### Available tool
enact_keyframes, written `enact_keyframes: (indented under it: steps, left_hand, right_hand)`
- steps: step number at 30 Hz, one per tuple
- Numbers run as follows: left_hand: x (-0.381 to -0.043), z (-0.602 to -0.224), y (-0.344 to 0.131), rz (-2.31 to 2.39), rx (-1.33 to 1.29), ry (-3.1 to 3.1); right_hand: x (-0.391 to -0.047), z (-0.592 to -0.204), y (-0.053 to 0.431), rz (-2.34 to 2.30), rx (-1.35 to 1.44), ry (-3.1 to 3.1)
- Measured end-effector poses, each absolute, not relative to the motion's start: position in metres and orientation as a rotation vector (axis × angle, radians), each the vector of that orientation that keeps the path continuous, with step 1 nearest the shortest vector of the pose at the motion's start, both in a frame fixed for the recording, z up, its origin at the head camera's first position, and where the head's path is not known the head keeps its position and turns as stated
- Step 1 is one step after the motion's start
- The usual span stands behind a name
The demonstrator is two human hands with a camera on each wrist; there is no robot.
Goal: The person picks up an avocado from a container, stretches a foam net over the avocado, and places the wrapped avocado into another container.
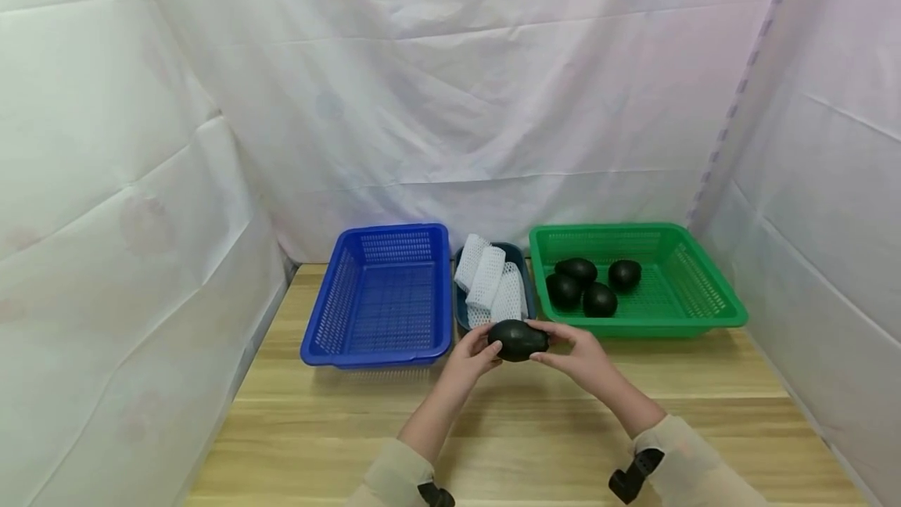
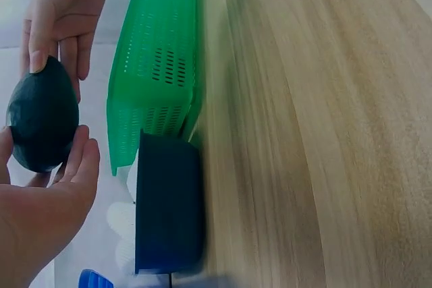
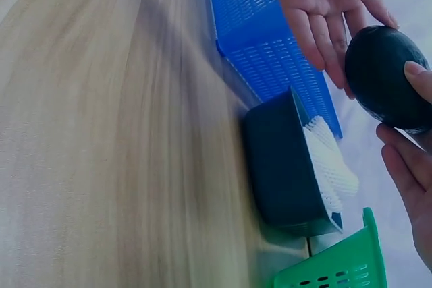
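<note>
Between both hands, above the table, is a dark green avocado (image 1: 518,340) lying sideways. The left hand (image 1: 475,355) pinches its left end, thumb in front and fingers behind. At the other end the right hand (image 1: 579,354) holds it between thumb and fingers. The left wrist view shows the avocado (image 2: 44,116) raised beside the baskets, the left fingertips along its lower end. Just behind the hands stands a small dark teal bin (image 1: 522,257) holding several white foam net sleeves (image 1: 487,278).
A blue basket (image 1: 378,358) stands left of the bin, nothing visible inside. On the right, a green basket (image 1: 704,288) contains several more avocados (image 1: 600,300). All stand on a wooden table (image 1: 535,444) against white cloth walls (image 1: 450,100).
</note>
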State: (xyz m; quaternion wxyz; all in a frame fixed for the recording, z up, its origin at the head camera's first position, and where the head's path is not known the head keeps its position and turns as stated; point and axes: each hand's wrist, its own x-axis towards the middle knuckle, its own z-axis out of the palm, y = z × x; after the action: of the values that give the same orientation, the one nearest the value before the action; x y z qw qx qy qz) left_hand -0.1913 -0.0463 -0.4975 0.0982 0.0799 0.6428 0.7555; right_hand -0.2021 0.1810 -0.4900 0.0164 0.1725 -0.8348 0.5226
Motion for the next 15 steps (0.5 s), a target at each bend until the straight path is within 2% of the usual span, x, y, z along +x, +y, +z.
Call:
enact_keyframes:
  steps: [6,15]
  left_hand:
    - [-0.19,-0.499,-0.044,2.269,0.221,1.861]
    - [-0.188,-0.507,-0.041,2.309,0.085,1.823]
  right_hand:
    - [-0.199,-0.496,0.183,1.727,0.46,-2.595]
    - [-0.199,-0.512,0.182,1.857,0.506,-2.508]
